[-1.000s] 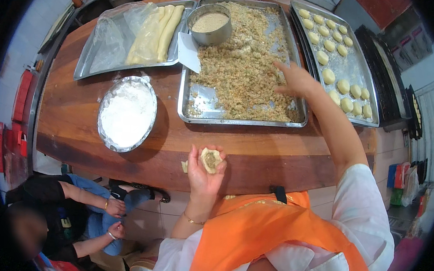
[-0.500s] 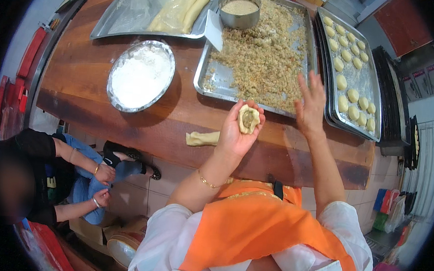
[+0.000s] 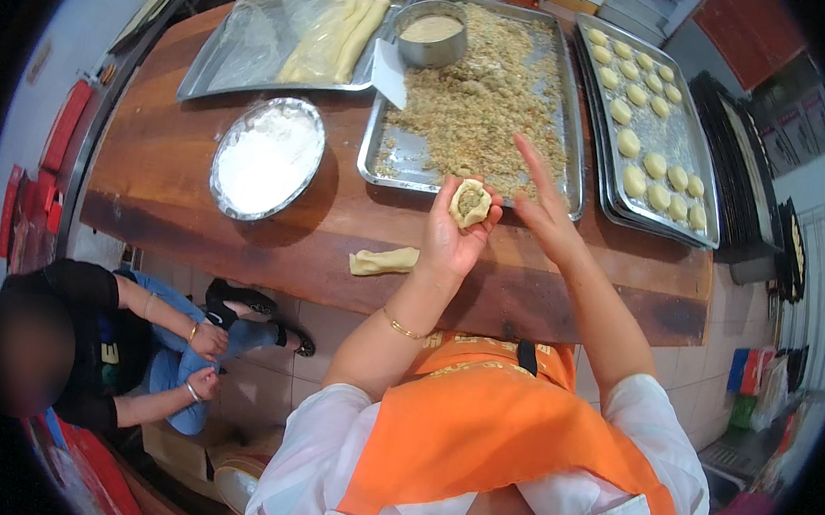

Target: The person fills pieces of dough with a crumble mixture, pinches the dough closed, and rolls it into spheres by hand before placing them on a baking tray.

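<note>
Left hand (image 3: 458,234) raised palm-up, cupping pale filled dough round (image 3: 470,203); right hand (image 3: 547,216) beside it, fingers splayed, holding nothing, over brown wooden bench (image 3: 184,166).

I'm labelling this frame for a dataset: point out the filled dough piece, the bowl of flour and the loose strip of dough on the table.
filled dough piece (image 3: 470,203), head view, on the filling at its centre.
bowl of flour (image 3: 267,158), head view, on the flour's middle.
strip of dough (image 3: 384,261), head view, on its middle.
</note>
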### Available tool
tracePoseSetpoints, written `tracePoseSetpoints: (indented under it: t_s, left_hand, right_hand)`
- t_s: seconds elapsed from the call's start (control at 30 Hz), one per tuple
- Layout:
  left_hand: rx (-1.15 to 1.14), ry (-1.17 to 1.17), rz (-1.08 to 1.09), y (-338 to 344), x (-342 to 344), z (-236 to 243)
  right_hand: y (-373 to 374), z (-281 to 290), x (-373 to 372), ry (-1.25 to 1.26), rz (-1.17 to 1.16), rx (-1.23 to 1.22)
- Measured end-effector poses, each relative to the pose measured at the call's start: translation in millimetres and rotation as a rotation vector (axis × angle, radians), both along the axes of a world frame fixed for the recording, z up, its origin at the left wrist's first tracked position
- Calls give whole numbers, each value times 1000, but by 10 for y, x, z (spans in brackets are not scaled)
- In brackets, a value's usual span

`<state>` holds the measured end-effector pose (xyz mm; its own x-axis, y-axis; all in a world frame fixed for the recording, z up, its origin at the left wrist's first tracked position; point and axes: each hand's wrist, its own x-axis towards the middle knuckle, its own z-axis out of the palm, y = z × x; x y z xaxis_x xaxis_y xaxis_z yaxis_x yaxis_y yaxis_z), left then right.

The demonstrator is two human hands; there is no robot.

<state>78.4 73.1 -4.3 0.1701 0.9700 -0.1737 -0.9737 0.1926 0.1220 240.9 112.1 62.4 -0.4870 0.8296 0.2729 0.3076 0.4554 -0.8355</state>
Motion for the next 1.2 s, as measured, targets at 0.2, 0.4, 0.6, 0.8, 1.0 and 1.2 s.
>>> tracePoseSetpoints:
  t_s: [0.2, 0.4, 0.6, 0.8, 1.0, 1.2]
  left_hand:
    - [-223, 220, 145, 37, 278, 62]
    - [-207, 336, 126, -5, 141, 96]
    - [-104, 106, 107, 30, -7, 297]
    - [-156, -74, 11, 21, -37, 202]
    - [-118, 153, 87, 32, -78, 145]
    - [-139, 281, 139, -39, 178, 188]
  right_hand:
    - [-9, -136, -279, 107, 228, -276]
    - [299, -132, 52, -183, 131, 137]
    - [364, -657, 382, -752, -314, 575]
    - [181, -813, 556, -818, -394, 619]
    - [-420, -532, 442, -790, -129, 423]
    - [-196, -26, -189, 149, 71, -138]
